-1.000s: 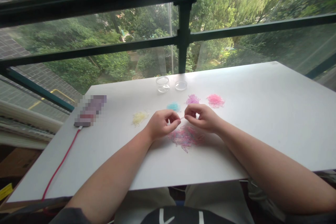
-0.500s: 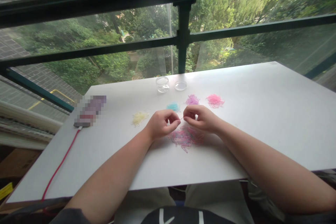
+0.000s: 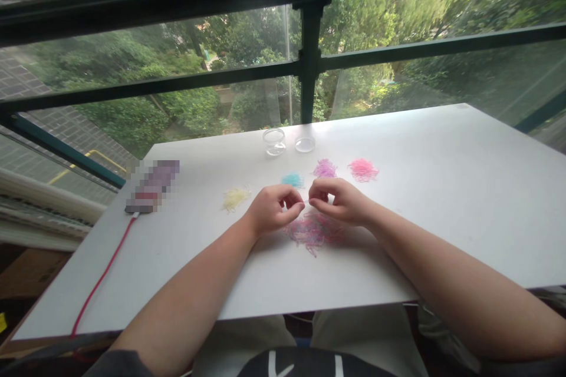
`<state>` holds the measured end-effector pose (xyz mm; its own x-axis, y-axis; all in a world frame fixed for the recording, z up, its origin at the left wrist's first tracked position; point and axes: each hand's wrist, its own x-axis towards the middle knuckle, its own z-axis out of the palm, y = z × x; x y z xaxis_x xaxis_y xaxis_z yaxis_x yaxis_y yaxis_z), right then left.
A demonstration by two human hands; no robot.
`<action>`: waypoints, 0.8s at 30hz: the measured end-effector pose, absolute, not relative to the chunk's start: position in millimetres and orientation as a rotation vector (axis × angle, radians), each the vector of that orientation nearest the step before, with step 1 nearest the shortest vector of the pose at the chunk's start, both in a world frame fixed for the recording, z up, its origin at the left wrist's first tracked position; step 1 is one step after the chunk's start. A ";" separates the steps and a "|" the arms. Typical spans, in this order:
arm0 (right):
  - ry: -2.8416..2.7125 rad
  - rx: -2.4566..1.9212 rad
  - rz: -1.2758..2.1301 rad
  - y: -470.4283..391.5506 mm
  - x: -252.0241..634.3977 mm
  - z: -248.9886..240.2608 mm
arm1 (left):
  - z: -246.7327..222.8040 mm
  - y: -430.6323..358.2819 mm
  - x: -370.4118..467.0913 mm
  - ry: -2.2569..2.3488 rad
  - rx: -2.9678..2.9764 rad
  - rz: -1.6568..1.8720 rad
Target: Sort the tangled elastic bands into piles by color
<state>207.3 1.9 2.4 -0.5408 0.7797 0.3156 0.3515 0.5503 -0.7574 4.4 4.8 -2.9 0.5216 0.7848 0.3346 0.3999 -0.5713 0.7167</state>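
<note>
Thin pinkish strand (image 3: 306, 201) pinched between left hand (image 3: 275, 208) and right hand (image 3: 336, 200); multicoloured strand pile (image 3: 313, 233) just below.

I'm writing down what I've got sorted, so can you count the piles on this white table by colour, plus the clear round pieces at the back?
Yellow pile: 1
Blue pile: 1
Purple pile: 1
Pink pile: 1
Mixed-colour pile: 1
Clear pieces, a jar and a shallow disc: 2
Total: 7
</note>
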 end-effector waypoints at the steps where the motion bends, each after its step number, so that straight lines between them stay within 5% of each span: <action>1: -2.129 -0.908 0.845 2.0 207.2 2.5 | -2.9 4.8 4.3 0.962 2.190 0.880; 24: -2.152 -0.940 0.834 2.8 208.8 2.8 | -3.6 4.3 4.1 0.968 2.179 0.867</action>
<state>208.8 2.8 2.8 -0.5408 0.7875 0.2954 0.3825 0.5431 -0.7474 4.1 4.3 -3.6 0.5219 0.7913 0.3185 0.4028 -0.5578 0.7257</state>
